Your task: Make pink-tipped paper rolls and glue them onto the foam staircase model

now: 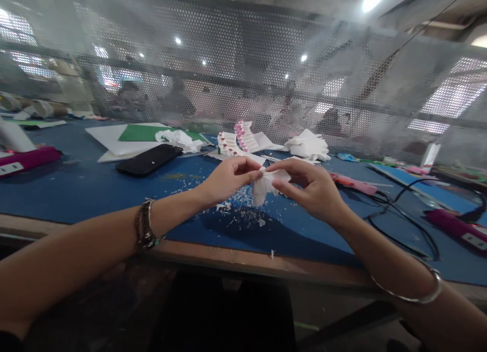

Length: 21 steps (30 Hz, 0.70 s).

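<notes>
Above the blue table (114,195), a small white piece of thin, paper-like or fabric-like material (261,190) hangs between my two hands. My left hand (234,177) pinches its upper left edge between thumb and fingers. From the other side my right hand (310,184) grips it, thumb below and fingers above. Small white scraps (243,210) are scattered on the table below. Behind the hands stand strips with pink-red tips (245,136) and a pile of white sheets (309,145).
A black phone (149,160) lies to the left, before white sheets and a green sheet (139,133). On the right are a pink-handled tool (355,183), a black cable (395,240) and a purple power strip (452,227). Another purple power strip (30,162) sits far left. A perforated screen (228,53) rises behind.
</notes>
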Available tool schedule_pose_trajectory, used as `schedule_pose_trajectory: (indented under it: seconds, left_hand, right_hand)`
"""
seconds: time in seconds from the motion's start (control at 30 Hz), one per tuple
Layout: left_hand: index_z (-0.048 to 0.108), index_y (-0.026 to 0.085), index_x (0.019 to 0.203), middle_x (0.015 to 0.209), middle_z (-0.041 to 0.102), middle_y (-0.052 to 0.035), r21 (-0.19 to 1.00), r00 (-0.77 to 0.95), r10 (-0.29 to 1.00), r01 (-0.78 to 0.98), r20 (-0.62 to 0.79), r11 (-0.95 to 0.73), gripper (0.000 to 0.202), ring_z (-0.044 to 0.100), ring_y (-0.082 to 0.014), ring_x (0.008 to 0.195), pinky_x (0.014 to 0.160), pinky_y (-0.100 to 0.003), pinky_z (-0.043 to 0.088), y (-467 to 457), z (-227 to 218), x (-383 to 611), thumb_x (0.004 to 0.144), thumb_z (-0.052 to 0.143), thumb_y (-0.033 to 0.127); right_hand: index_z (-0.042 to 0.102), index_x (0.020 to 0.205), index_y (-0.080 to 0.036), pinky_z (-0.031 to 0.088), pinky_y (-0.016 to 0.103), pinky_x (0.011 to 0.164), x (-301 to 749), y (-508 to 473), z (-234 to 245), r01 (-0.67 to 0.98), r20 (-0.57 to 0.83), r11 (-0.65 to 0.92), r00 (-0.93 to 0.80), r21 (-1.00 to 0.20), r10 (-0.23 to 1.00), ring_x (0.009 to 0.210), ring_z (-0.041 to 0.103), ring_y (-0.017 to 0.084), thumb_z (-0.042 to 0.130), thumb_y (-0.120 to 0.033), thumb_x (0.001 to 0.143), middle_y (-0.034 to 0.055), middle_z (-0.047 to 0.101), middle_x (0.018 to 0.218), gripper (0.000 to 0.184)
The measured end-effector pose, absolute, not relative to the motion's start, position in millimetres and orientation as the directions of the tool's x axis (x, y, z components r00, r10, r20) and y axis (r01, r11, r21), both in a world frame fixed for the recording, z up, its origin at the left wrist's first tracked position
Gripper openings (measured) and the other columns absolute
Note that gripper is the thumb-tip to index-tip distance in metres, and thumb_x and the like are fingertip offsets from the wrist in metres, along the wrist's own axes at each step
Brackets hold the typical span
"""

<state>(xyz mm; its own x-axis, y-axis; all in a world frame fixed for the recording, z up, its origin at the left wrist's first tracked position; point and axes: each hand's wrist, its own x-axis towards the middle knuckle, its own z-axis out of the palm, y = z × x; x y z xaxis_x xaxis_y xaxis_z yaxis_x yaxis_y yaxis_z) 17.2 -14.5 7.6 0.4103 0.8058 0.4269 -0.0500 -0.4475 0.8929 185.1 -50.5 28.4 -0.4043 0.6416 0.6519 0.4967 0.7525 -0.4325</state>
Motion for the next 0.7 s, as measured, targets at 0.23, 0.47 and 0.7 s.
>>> schedule_pose_trajectory:
  seconds: [0.23, 0.47, 0.7]
  left_hand:
    - [0.055, 0.012, 0.074, 0.068, 0.057, -0.0003, 0.865, 0.441, 0.772, -0.024, 0.459, -0.501, 0.011, 0.052, -0.0088, 0.063, 0.06, -0.022, 0.041, -14.0, 6.7, 15.1, 0.068, 0.057, 0.021]
    - [0.055, 0.013, 0.073, 0.067, 0.057, -0.0002, 0.858, 0.453, 0.765, 0.0, 0.458, -0.514, 0.01, 0.051, -0.0087, 0.061, 0.058, -0.022, 0.04, -14.3, 8.1, 14.8, 0.067, 0.057, 0.021]
    - [0.054, 0.014, 0.075, 0.068, 0.059, -0.0004, 0.843, 0.499, 0.722, -0.034, 0.479, -0.536, 0.009, 0.052, -0.008, 0.061, 0.058, -0.021, 0.041, -11.9, 7.2, 14.4, 0.068, 0.055, 0.019]
  right_hand:
    - [0.066, 0.086, -0.016, 0.042, 0.018, 0.054, 186.3, -48.8, 26.4, 0.634, 0.693, 0.753, -0.463, -0.177, 0.552, 0.058, 0.056, 0.007, 0.058, -0.02, 0.073, 0.0005, 0.068, 0.076, 0.015]
    - [0.066, 0.078, -0.015, 0.042, 0.015, 0.051, 187.8, -49.5, 26.7, 0.649, 0.747, 0.76, -0.52, 0.032, 0.413, 0.052, 0.057, 0.005, 0.058, -0.017, 0.074, -0.0011, 0.068, 0.067, 0.009]
    - [0.063, 0.072, -0.017, 0.044, 0.017, 0.054, 185.0, -50.4, 27.8, 0.66, 0.777, 0.747, -0.511, 0.08, 0.368, 0.058, 0.061, 0.007, 0.055, -0.018, 0.076, -0.0014, 0.068, 0.068, 0.009]
